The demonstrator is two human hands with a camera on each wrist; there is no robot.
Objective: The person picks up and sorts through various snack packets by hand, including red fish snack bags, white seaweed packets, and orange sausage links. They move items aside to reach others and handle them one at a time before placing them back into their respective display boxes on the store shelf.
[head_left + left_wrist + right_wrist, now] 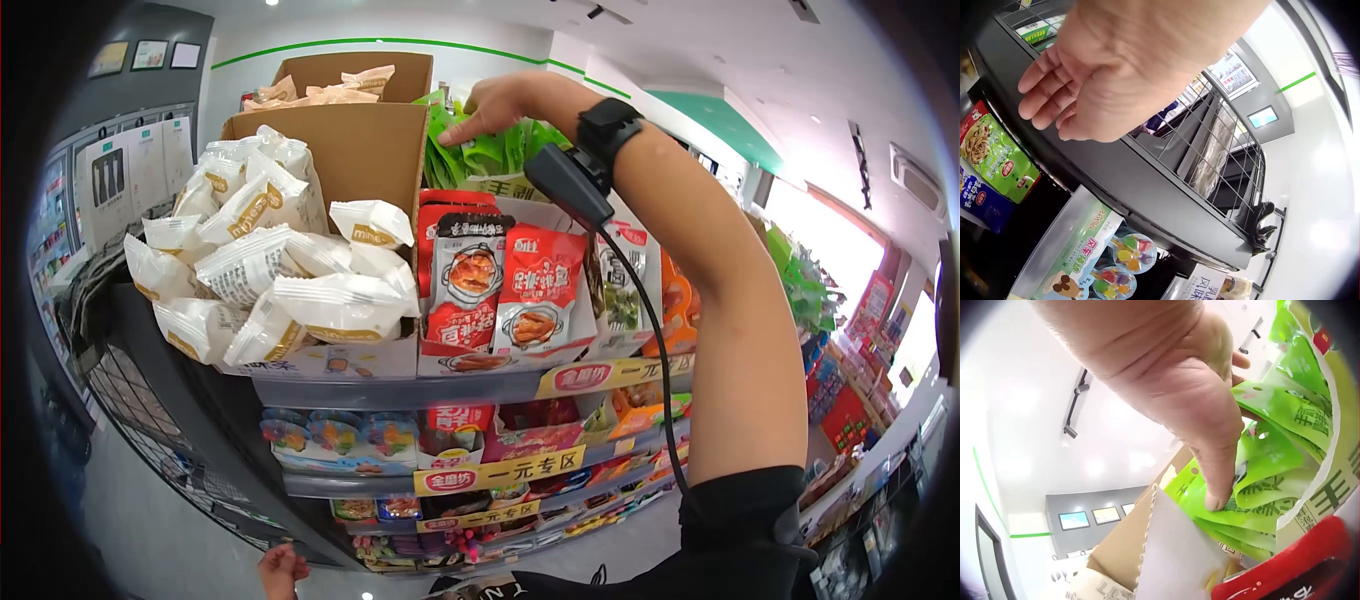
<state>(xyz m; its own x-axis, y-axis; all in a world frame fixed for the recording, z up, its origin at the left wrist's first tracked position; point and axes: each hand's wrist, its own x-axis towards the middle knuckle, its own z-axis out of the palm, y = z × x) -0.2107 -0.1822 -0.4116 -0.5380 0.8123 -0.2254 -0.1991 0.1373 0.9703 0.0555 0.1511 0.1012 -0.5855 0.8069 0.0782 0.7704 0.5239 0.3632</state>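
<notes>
My right hand (500, 108) reaches over the upper shelf into a box of green snack packets (510, 146). In the right wrist view the thumb of my right hand (1200, 394) lies straight against the green packets (1275, 456), spread apart from the other fingers. Those fingers go partly out of sight behind the packet tops. Low at the left, my left hand (283, 570) hangs loosely beside the shelf rack, holding nothing. In the left wrist view my left hand (1100, 94) has its fingers relaxed, with the rack's dark side panel (1147, 187) behind it.
White wrapped snacks (270, 240) heap up in a cardboard box (375, 160) left of the green packets. Red snack pouches (540, 285) stand in front of them. Lower shelves carry more packets behind yellow label strips (500, 470). A wire mesh rack (140, 400) borders the left side.
</notes>
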